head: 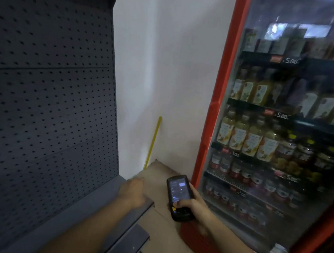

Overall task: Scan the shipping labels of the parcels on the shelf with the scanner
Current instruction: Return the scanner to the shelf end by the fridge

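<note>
one black scanner [179, 198] with a lit screen sits in the right hand [193, 204], fingers wrapped round it, thumb on the keys. left hand [133, 189] reaches out blurred just left of it, holding nothing; how far open i cannot tell. cardboard [159, 176] lies beyond both hands. right of the scanner stands a red fridge [214, 114] of bottles; left, a grey perforated shelf [49, 102]; white wall [166, 67] ahead.

1 scanner [179, 196], 2 hands, 1 fridge [219, 94].
</note>
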